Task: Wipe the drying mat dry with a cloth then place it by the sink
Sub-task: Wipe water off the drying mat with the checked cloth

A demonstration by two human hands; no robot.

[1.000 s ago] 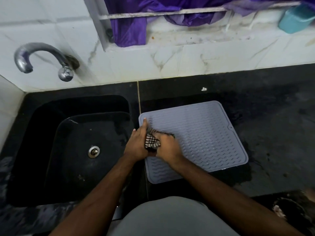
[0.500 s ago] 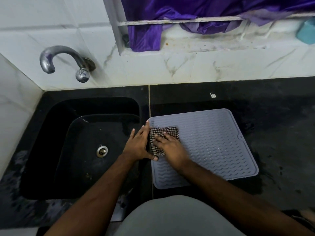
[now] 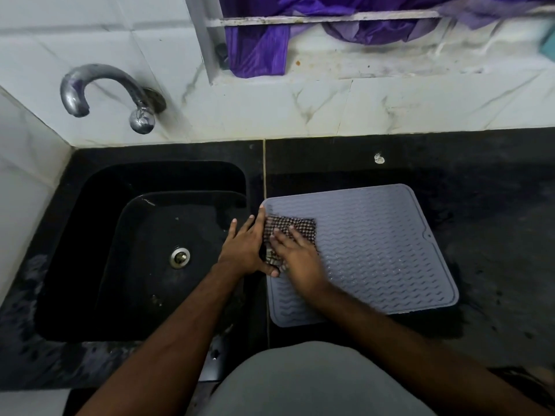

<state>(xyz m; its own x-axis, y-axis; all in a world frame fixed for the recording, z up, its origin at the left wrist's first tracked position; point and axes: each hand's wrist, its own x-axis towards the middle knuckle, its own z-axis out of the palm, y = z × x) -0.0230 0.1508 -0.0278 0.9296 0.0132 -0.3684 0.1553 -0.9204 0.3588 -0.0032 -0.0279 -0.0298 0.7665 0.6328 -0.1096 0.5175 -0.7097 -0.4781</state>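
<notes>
Wiping step: flat, spread right hand [image 3: 295, 256] presses checked cloth [image 3: 289, 232] on the drying mat [image 3: 375, 253]; next, rub toward three o'clock

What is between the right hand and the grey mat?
In the head view, a checkered cloth lies flat under the right hand, on the drying mat.

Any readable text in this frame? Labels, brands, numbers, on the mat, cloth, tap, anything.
None. No readable text, number or sign in the head view.
drying mat: only a wavy ridge pattern, no brand visible.
cloth: checked pattern, no label visible.
tap: bare metal, no marking readable.
</notes>
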